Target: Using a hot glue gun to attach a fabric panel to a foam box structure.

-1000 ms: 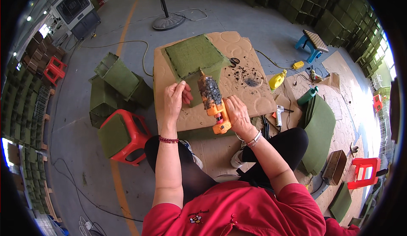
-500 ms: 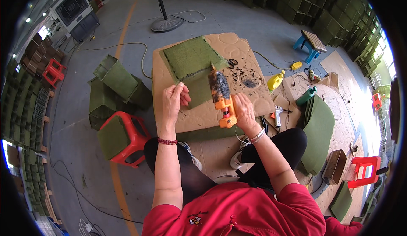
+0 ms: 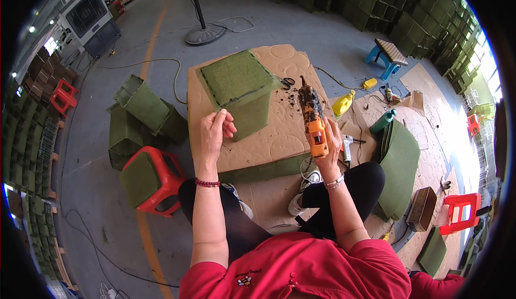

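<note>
A green felt-like box (image 3: 236, 81) stands on the cardboard-topped table, dark glue marks along its upper edges. My left hand (image 3: 216, 132) is closed at its near left corner, thumb and forefinger pinched there. In my right hand (image 3: 332, 140) is an orange glue gun (image 3: 316, 127), its front part crusted black and its nozzle pointing away from me. The gun is held up to the right of the box, apart from it. Black-handled scissors (image 3: 287, 83) lie beyond the box's right side, near dark crumbs partly hidden by the gun.
Left of the table are more green boxes (image 3: 141, 102) and a red stool (image 3: 164, 180). At right lie a yellow bottle (image 3: 343, 103), a green bottle (image 3: 382, 121), a white glue gun (image 3: 347, 147) and stacked green sheets (image 3: 400, 164). A fan base (image 3: 206, 35) stands beyond, with cables across the floor.
My right hand has drawn the orange glue gun to the right, away from the box. My left hand stays at the box's corner. The view has shifted slightly.
</note>
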### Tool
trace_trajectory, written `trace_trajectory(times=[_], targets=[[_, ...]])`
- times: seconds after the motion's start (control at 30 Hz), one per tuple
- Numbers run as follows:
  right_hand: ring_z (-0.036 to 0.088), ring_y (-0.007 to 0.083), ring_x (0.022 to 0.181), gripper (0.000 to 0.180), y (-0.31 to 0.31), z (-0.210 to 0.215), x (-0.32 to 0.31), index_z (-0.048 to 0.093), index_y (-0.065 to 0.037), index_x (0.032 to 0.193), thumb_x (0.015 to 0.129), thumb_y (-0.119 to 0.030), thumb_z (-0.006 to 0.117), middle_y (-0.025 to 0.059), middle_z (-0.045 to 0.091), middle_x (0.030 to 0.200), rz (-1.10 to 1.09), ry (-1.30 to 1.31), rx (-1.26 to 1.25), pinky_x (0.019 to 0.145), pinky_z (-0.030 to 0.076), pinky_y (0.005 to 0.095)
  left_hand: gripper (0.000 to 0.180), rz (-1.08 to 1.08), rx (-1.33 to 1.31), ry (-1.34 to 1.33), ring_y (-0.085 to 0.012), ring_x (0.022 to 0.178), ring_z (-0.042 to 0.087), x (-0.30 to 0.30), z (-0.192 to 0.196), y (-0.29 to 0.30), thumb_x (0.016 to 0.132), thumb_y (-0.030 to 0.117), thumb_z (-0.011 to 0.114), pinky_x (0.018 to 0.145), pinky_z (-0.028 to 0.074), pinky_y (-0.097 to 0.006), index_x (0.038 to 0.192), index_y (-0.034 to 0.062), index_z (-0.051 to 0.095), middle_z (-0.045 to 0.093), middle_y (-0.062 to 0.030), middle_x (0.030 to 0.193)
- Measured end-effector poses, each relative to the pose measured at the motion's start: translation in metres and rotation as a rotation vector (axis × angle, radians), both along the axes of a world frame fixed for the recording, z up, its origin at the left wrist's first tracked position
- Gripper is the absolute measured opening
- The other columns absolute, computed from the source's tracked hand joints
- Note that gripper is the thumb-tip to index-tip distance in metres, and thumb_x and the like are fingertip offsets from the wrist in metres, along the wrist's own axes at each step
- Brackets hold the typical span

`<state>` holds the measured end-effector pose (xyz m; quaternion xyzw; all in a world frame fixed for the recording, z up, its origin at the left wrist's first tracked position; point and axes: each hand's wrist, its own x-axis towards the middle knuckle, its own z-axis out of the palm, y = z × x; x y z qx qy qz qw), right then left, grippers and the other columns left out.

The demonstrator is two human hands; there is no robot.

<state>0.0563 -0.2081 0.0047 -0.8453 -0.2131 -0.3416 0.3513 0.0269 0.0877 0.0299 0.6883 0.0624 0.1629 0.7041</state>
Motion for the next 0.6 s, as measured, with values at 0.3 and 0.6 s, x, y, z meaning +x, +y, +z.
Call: trace_trajectory(times=[0.3, 0.6], targets=[[0.064, 0.0186, 0.081, 0.027, 0.010, -0.019, -0.008, 0.058, -0.002, 0.109, 0.086, -0.014, 0.065, 0.0059, 0.064, 0.093, 0.187, 0.415, 0.681, 0.070, 0.052, 0.0318, 0.035, 0.025, 0.015, -0.006, -0.0098, 0.047, 0.054, -0.001, 0.001, 0.000, 0.096, 0.028, 0.050, 0.045, 0.042, -0.021, 0.076, 0.0017, 0.061, 0.060, -0.0065, 0.058], [0.063, 0.0206, 0.074, 0.054, -0.003, -0.011, 0.004, 0.046, -0.011, 0.120, 0.089, -0.053, 0.056, 0.0095, 0.060, 0.090, 0.723, 0.840, 1.687, 0.056, 0.052, 0.0265, 0.035, 0.035, 0.016, 0.002, -0.0096, 0.047, 0.055, -0.001, 0.001, -0.002, 0.096, 0.027, 0.050, 0.044, 0.043, -0.021, 0.076, 0.0016, 0.061, 0.060, -0.0062, 0.058]])
